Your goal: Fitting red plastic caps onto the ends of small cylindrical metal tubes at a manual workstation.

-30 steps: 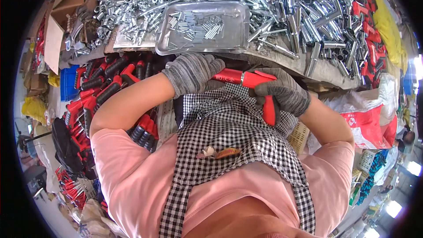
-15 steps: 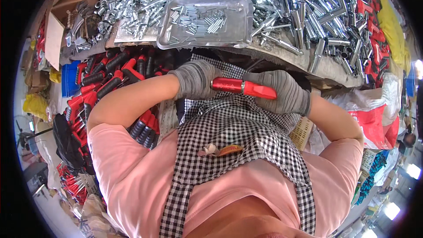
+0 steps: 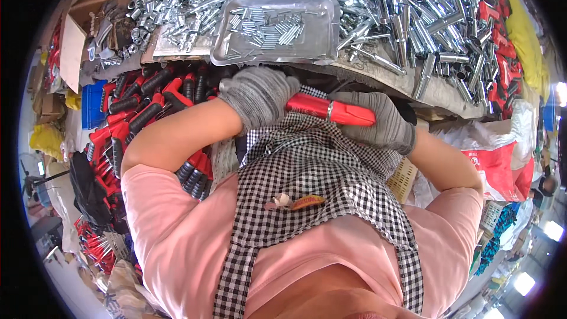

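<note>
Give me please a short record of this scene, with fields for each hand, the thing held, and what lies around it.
left hand: in a grey knit glove, closed on one end of the red handle
right hand: in a grey knit glove, under the other end of the handle
held thing: red handle, lying level between both hands above the checked apron
tray: metal tray with small silver pins, beyond the hands
bench: heaps of silver metal tubes
person's left: pile of red-and-black handles

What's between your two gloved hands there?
In the head view, a red tool handle spans from the left hand to the right hand, above the checked apron.
</note>
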Tool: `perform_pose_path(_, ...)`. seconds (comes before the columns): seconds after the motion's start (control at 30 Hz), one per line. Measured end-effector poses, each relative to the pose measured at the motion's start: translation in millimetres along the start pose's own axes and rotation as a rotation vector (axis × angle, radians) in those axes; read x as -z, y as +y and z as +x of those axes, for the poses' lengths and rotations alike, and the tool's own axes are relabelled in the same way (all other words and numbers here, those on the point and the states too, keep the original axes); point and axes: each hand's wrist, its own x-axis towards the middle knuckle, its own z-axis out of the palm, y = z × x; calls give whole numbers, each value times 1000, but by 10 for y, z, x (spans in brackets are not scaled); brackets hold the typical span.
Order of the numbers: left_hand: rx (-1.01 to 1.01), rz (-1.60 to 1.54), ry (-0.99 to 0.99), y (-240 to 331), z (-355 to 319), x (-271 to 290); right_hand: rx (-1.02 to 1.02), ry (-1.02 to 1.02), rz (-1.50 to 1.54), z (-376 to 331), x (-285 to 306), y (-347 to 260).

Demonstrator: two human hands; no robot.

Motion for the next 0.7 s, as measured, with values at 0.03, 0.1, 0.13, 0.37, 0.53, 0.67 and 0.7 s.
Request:
perform_pose_path(0.03,-120,24,144,-75,-51,3,-166,-41,135,-31,27,-36)
perform_pose_path(0.1,-105,126,284,-94,-56,-21,-380,-55,580,0,25,-44)
perform_pose_path(0.13,-93,228,418,-109,-49,-50,-594,-65,1032,20,17,-45)
perform_pose_path(0.37,-400,664,1225,-453,104,174,-398,-43,1670,61,-239,36)
perform_pose_path(0.53,-372,629,1015,-486,134,270,-509,87,1299,131,-36,-64)
perform_pose_path(0.67,-15,138,54,-163,185,426,203,186,-295,247,159,-63)
perform_pose_path(0.7,5,7,30,-153,224,302,200,184,-294,233,219,-49)
